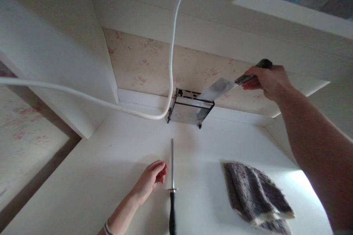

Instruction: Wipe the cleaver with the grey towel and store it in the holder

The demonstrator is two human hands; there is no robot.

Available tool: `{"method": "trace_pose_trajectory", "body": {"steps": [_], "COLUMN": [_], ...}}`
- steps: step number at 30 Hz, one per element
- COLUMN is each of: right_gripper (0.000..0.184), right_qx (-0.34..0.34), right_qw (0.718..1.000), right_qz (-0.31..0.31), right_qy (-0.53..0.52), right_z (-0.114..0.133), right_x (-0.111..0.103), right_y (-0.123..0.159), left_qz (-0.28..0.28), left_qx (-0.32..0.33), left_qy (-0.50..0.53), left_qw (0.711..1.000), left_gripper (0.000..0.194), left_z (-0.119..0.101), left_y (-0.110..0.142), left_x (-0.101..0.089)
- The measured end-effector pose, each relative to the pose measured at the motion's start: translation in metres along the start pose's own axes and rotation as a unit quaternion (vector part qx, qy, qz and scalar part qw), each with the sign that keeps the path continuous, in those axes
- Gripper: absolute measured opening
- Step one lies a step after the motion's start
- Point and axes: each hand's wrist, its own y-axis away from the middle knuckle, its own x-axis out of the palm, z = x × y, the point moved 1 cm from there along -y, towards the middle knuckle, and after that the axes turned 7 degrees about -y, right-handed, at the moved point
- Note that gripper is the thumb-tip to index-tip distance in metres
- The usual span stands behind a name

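Note:
My right hand (271, 79) is wrapped round the dark handle of a broad-bladed knife (217, 89). The blade slants down to the left, and its lower end is at the slotted top of a knife block (184, 113) with clear sides and a dark frame. Whether that end is inside a slot is hard to tell. My left hand (154, 176) hovers with loosely curled fingers and nothing visible in them. Just to its right is a honing steel (173, 176), its black handle towards me and its thin rod pointing at the block.
A folded grey-brown towel (255, 194) lies at the right on the white surface (124, 183). Across the upper view loops a white cable (171, 55), passing just left of the block. Floral wallpaper (154, 58) lies behind, with white cabinet panels (132, 11) above.

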Motion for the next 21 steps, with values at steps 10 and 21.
{"method": "trace_pose_trajectory", "body": {"steps": [10,21], "right_gripper": [0.025,0.015], "right_qx": [0.060,0.072], "right_qw": [0.989,0.972], "right_qz": [0.096,0.140], "right_qy": [0.098,0.174], "right_z": [-0.043,-0.080], "right_x": [0.053,0.091], "right_y": [-0.007,0.008], "left_qz": [0.007,0.023], "left_qx": [0.004,0.020], "left_qy": [-0.009,-0.112], "left_qw": [1.000,0.993], "left_gripper": [0.026,0.033], "left_z": [-0.001,-0.003], "left_y": [-0.001,-0.001], "left_x": [0.000,0.002]}}
